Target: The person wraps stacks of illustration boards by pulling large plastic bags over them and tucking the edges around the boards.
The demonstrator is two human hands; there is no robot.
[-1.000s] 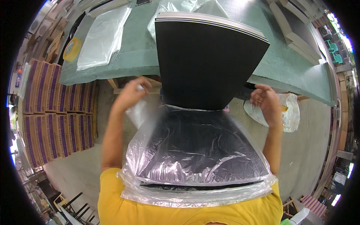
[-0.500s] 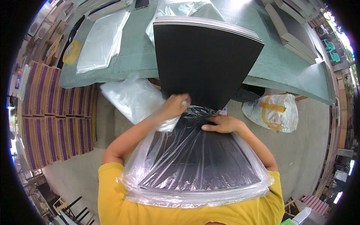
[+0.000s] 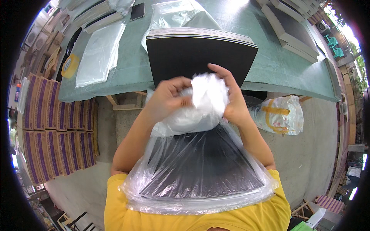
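Note:
A bunched mass of translucent white plastic film [image 3: 210, 94] is between my two hands, in front of a thick black board-like stack. My left hand [image 3: 169, 94] closes on its left side with curled, slightly blurred fingers. Around its right side curves my right hand [image 3: 234, 96], one finger reaching up across the black face. Close to my body lies a flat black slab wrapped in a clear plastic bag [image 3: 204, 165], creased toward the hands. Beyond the hands, the black stack [image 3: 200, 52] with pale layered edges leans up at the table's near edge. Whether the film joins the bag is hidden.
On the green table [image 3: 135, 57] lie a pile of clear plastic bags [image 3: 100, 54], a yellow tape roll [image 3: 70, 66] and a phone [image 3: 138, 11]. Thick slabs [image 3: 293, 34] rest at right. A taped plastic bundle [image 3: 281, 115] is below the table; stacked cartons [image 3: 58, 134] stand left.
The loose white film hanging at the left has been drawn up and bunched between both hands. My right hand has left the wrapped slab and risen to the film.

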